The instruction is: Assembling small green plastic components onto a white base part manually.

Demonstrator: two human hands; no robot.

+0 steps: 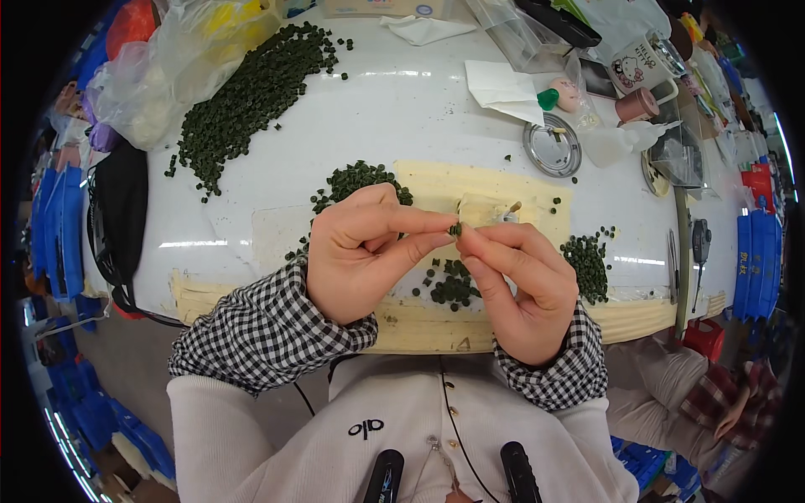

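Between the fingertips of both hands is a small dark green piece (454, 230), partly covered by the fingers. My left hand (360, 247) pinches it from the left with thumb and forefinger. From the right, my right hand (524, 285) meets it, thumb and forefinger pressed together at its edge. Below the fingertips lies a small group of dark green pieces (453, 289) on the table. Behind my left hand sits another heap of green pieces (360, 180). A third pile of green pieces (587, 264) lies right of my right hand.
A large green heap (260, 92) spreads across the back left, beside plastic bags (184, 67). At the right are a round metal dish (552, 147), a thread spool (637, 105), a white mug (641, 67) and a white squeeze bottle (620, 144). Yellow tape (419, 331) lines the front edge.
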